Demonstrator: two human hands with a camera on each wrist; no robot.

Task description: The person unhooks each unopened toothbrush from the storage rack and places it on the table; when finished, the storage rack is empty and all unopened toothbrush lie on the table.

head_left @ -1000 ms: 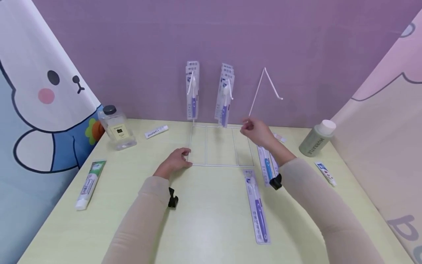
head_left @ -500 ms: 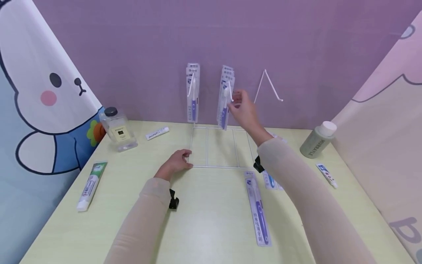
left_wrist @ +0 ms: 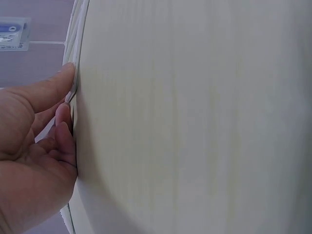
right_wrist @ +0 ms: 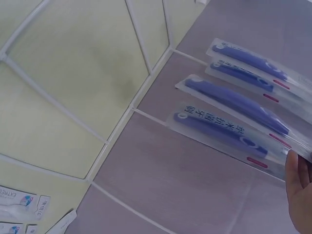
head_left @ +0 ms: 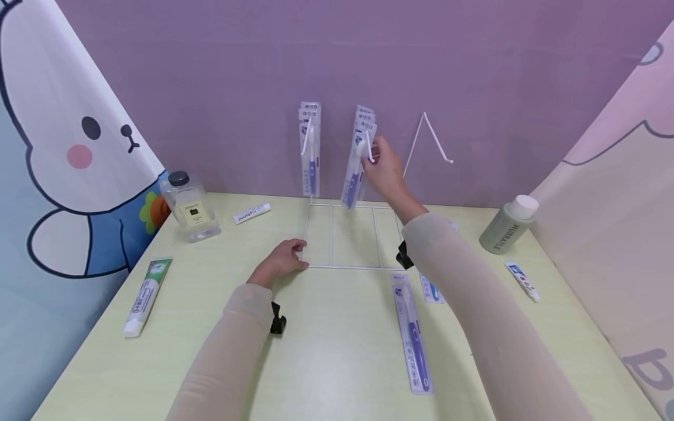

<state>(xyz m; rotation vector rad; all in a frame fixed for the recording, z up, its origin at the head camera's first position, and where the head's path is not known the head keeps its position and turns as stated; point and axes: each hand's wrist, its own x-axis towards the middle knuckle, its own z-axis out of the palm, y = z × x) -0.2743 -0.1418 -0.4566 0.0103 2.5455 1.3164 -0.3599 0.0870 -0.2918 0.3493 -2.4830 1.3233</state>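
My left hand (head_left: 280, 258) holds the left front corner of a white wire rack (head_left: 347, 268); in the left wrist view its thumb lies against the wire (left_wrist: 78, 48). At the rack's middle hook, my right hand (head_left: 385, 169) pinches the right edge of a purple toothbrush pack (head_left: 350, 186). That pack hangs tilted before others on the same hook. In the right wrist view, only part of the right hand (right_wrist: 301, 192) shows beside the hanging packs (right_wrist: 219, 131). More toothbrush packs (head_left: 310, 175) hang on the left hook. The right hook (head_left: 437, 137) carries nothing.
One purple toothbrush pack (head_left: 413, 339) lies in front of the rack. Blue toothbrush packs (head_left: 432, 289) lie partly under my right sleeve. A clear bottle (head_left: 192, 213) and toothpaste tubes (head_left: 147, 298) are left; a green bottle (head_left: 505, 227) and small tube (head_left: 521, 280) are right.
My right hand has risen from near the right hook's base to the middle hook and taken hold of a pack. The pack's lower end has swung left. My left hand stays put.
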